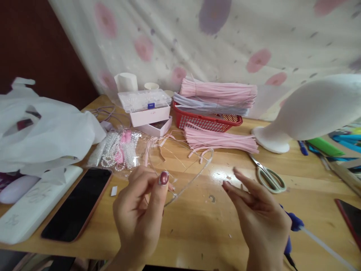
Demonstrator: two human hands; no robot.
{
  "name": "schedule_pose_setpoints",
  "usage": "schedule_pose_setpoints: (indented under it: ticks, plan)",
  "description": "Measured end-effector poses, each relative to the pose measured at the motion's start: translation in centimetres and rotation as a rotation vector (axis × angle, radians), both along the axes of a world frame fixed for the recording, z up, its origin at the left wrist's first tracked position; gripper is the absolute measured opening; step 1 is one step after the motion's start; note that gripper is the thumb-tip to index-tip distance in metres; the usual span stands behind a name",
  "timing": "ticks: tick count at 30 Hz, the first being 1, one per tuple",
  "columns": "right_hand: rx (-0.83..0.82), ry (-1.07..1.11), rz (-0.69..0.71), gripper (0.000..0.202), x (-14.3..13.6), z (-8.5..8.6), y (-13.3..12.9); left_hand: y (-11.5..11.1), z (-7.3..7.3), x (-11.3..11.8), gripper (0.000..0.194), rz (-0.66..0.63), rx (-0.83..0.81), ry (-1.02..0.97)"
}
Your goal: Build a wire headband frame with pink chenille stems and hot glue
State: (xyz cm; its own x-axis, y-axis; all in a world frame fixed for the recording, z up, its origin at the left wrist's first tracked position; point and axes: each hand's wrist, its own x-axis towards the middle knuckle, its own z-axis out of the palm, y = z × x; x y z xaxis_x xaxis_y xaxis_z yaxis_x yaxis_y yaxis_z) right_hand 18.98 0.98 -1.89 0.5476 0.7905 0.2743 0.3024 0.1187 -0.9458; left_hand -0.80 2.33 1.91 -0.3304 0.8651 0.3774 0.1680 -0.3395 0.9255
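My left hand [142, 210] is closed, thumb pressed against the fingers, pinching a thin wire hoop [194, 178]. One side of the hoop is wrapped in something silvery grey; fine bare wires cross its far part. A small clear or shiny bit sits on it near my fingertips. To the right, my right hand [255, 212] points its fingers toward the hoop, apart from it, with a gap between thumb and forefinger and nothing visible between them. Partly hidden behind that hand lies a blue glue gun [295, 221] with a whitish glue stick [324, 244] in its back.
Scissors [270, 180], pink pipe cleaners [222, 140], a red basket [208, 122] and a white foam head [316, 109] stand beyond. Bagged pearl strings [120, 150], a phone [79, 205], a white power bank [36, 203], a plastic bag [45, 131] and a bead box [143, 101] occupy the left.
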Motion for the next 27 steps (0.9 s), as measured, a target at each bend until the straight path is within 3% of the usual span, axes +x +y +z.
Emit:
schedule_pose_setpoints:
  ticks: [4,15,22,24,27]
  plan:
    - [0.001,0.021,0.017,0.025,-0.3,0.1,-0.2,0.3,0.0,-0.2,0.031,-0.002,0.015,-0.006]
    - [0.075,0.066,0.105,0.041,-0.7,-0.5,-0.3,-0.1,-0.2,-0.1,0.029,0.003,0.024,-0.046]
    - [0.031,-0.208,0.216,0.038,-0.1,-0.6,-1.1,-0.1,-0.2,0.0,0.027,0.060,-0.006,-0.107]
    - [0.039,-0.078,0.245,0.040,-0.3,-0.2,-1.0,-0.1,-0.1,0.0,0.025,0.083,-0.029,-0.130]
    - [0.133,0.352,0.359,0.039,-0.6,0.4,-0.5,-0.2,0.1,0.0,0.026,0.075,-0.061,-0.134]
